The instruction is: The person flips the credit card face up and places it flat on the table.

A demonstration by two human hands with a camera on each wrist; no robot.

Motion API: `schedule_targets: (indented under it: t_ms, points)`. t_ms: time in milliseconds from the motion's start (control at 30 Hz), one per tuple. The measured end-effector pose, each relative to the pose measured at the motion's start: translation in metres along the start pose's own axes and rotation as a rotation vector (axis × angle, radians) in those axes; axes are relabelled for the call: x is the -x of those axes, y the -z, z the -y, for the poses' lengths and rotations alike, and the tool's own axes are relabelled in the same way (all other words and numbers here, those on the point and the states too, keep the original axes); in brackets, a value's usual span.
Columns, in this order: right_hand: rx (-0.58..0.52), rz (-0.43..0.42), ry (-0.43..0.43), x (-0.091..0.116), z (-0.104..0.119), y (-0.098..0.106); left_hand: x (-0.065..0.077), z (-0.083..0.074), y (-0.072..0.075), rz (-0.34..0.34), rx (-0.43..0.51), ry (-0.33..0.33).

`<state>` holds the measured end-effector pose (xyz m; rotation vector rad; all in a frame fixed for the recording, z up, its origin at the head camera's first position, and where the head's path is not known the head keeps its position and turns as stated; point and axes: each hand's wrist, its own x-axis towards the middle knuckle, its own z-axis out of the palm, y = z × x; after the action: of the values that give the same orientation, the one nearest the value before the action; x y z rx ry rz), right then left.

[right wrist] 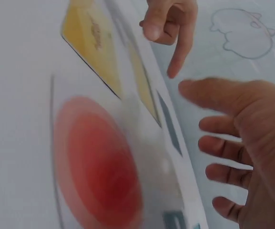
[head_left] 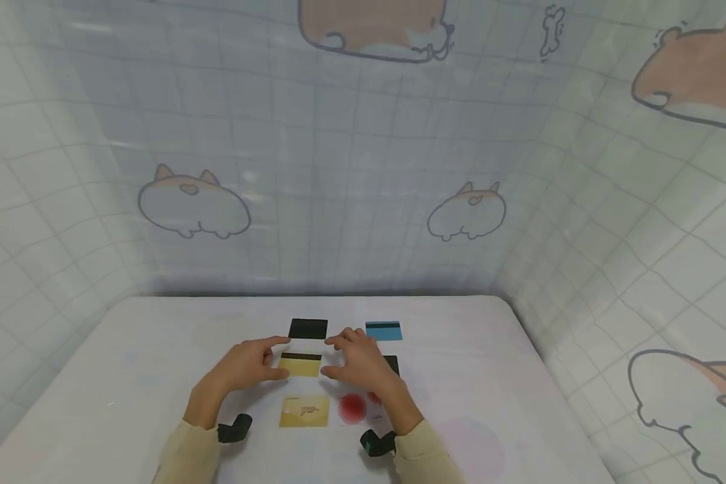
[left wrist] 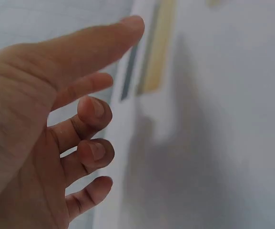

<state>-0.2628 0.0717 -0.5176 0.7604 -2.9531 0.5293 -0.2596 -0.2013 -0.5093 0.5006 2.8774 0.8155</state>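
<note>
My left hand hovers at the left side of a yellow card with a dark stripe. Thumb and forefinger are spread and nothing lies between them. On that card's other side is my right hand, its fingers apart and also holding nothing. A black card lies just beyond the fingertips. Behind the right hand sits a blue striped card, and a dark card is partly hidden by it. Nearer me lie a gold card with lettering and a white card with red circles, partly covered by the right forearm.
The cards lie in rows on a white table with rounded far corners. Tile-patterned sheeting with cartoon dogs rises behind and at both sides. Black wrist-worn pieces show beside each sleeve.
</note>
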Motion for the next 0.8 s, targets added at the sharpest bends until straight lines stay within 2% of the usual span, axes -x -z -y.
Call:
schedule_targets:
  t_ms: [167, 333, 667, 800]
  points:
    - [0.116, 0.017, -0.052, -0.009, 0.012, -0.011, 0.001, 0.008, -0.006, -0.008, -0.013, 0.057]
    - [0.196, 0.02, -0.035, -0.009, 0.015, -0.018, 0.0, 0.005, -0.009, 0.007, -0.004, 0.076]
    - [0.149, -0.002, -0.025, -0.005, 0.015, -0.02, -0.001, -0.001, -0.014, 0.012, -0.003, 0.08]
    - [0.113, -0.006, -0.034, -0.006, 0.015, -0.019, -0.004, -0.002, -0.012, 0.0, -0.011, 0.057]
